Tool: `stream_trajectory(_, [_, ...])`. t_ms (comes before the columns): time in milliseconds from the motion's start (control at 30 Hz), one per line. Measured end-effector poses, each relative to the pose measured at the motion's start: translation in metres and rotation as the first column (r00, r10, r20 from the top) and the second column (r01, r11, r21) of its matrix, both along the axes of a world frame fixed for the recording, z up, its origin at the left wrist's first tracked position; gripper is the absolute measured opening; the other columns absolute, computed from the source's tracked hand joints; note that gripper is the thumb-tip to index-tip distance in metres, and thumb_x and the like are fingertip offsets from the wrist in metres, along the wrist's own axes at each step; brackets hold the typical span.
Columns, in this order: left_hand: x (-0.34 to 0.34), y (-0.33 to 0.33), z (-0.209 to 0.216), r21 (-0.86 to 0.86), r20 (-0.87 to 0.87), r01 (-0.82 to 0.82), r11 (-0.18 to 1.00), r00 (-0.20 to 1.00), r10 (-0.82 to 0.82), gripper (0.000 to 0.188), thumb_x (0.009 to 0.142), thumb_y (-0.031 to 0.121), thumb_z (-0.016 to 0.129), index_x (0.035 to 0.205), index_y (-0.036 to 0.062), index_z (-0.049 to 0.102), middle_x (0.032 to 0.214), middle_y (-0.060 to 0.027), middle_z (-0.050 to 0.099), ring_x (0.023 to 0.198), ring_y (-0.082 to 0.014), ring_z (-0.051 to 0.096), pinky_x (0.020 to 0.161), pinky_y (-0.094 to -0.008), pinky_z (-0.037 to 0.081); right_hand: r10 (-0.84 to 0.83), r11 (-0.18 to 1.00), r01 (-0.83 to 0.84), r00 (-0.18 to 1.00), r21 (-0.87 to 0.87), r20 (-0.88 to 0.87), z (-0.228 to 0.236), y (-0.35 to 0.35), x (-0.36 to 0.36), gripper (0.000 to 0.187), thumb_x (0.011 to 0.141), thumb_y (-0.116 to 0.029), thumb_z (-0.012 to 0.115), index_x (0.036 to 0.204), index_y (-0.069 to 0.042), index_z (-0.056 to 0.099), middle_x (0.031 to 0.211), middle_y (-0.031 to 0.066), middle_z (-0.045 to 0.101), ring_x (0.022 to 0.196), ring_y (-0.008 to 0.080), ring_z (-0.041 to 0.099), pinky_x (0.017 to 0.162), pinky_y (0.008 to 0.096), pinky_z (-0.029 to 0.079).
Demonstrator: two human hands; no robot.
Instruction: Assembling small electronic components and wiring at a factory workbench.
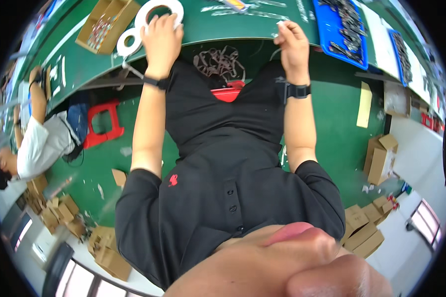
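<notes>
At the near edge of the green table, my left hand (161, 43) lies palm down over a large roll of white tape (175, 7), its fingers bent onto the ring. A smaller roll of white tape (126, 49) lies just left of that hand. Farther right, my right hand (294, 49) is raised at the table edge, thumb and forefinger pinched together. A small white piece (280, 23) shows at those fingertips, apparently a bit of tape; its exact shape is too small to tell.
A cardboard box (100, 29) of small parts stands left of the rolls. Blue trays (359, 62) of dark parts lie at the right. A yellow-and-white item (236, 5) sits at the far middle. Another person (44, 143) works at left, near a red stool (118, 129).
</notes>
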State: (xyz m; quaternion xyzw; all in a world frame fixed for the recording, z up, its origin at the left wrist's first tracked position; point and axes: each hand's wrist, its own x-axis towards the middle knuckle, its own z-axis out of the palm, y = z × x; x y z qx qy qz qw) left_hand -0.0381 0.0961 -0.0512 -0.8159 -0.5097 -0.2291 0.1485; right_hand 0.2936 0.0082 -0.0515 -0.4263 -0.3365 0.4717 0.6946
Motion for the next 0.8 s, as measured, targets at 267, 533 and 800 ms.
stream_trajectory(267, [0.094,0.038,-0.017,0.154,0.243,0.474,0.867,0.832,-0.499,0.048,0.083,0.012,0.069,0.130,0.0130,0.062,0.144,-0.0187,0.051,0.141,-0.0365,0.044,0.115,-0.0537,0.034,0.170,0.984,-0.133,0.884,-0.115,0.436,-0.051,0.095,0.012,0.022,0.096,-0.014,0.075,0.112,0.000,0.074,0.106,0.0014,0.072,0.100,0.0088,0.064,0.090,0.0222,0.048])
stream_trajectory(533, [0.103,0.042,-0.018,-0.012,0.231,0.427,0.904,0.881,-0.413,0.046,0.083,0.016,0.067,0.129,0.0172,0.065,0.142,-0.0128,0.055,0.141,-0.0371,0.044,0.115,-0.0538,0.033,0.306,0.949,-0.235,0.842,-0.208,0.445,-0.051,0.123,0.000,0.012,0.094,-0.012,0.072,0.094,-0.001,0.075,0.086,0.0022,0.074,0.079,0.0090,0.064,0.074,0.0243,0.051])
stream_trajectory(800, [0.112,0.052,-0.025,-0.116,0.124,0.408,0.905,0.910,-0.395,0.048,0.089,0.025,0.069,0.136,0.0230,0.062,0.149,-0.0064,0.053,0.141,-0.0376,0.043,0.109,-0.0524,0.040,0.151,0.980,0.008,0.629,-0.201,0.763,-0.034,0.108,-0.015,0.019,0.092,-0.020,0.078,0.102,-0.004,0.078,0.090,0.0003,0.074,0.083,0.0077,0.066,0.074,0.0267,0.053])
